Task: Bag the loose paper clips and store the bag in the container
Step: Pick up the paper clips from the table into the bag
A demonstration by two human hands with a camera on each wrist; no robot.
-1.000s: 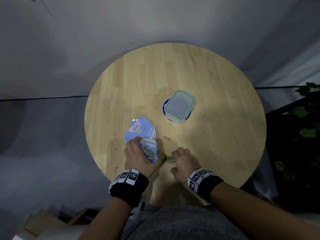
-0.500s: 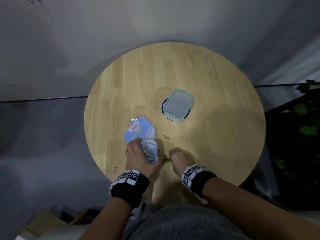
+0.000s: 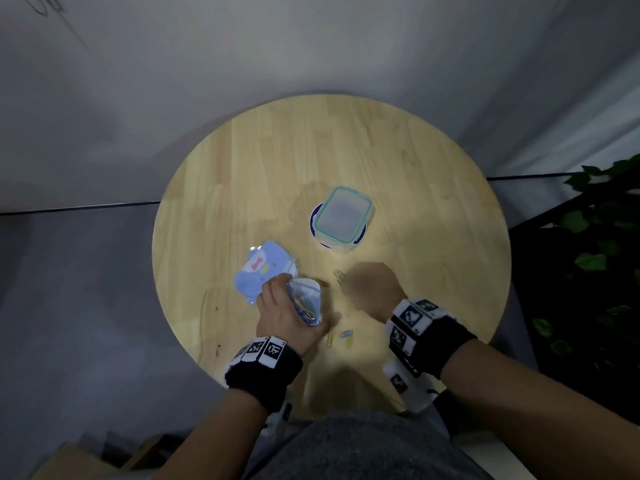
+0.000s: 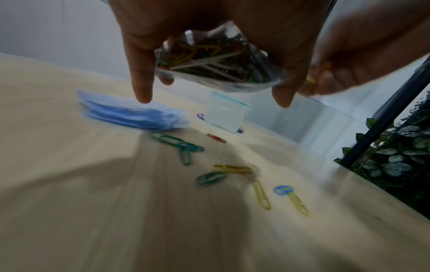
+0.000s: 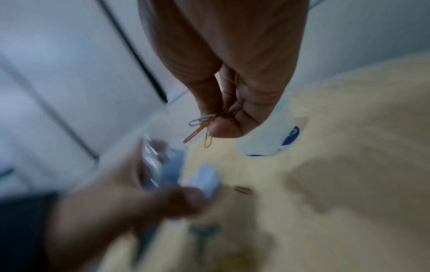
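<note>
My left hand grips a clear zip bag partly filled with coloured paper clips, held just above the round wooden table. My right hand is raised to the right of the bag's mouth and pinches a few paper clips between thumb and fingers. Several loose clips in green, yellow, blue and red lie on the table below my hands. The clear container with its teal-rimmed lid on stands on a blue disc beyond them.
A stack of blue printed bags lies left of the held bag. Leafy plants and a dark frame stand off the table's right side. Grey floor and wall surround the table.
My right hand has lifted off the table near its front edge and moved up and away toward the bag's mouth, carrying clips. The left hand and bag stayed put.
</note>
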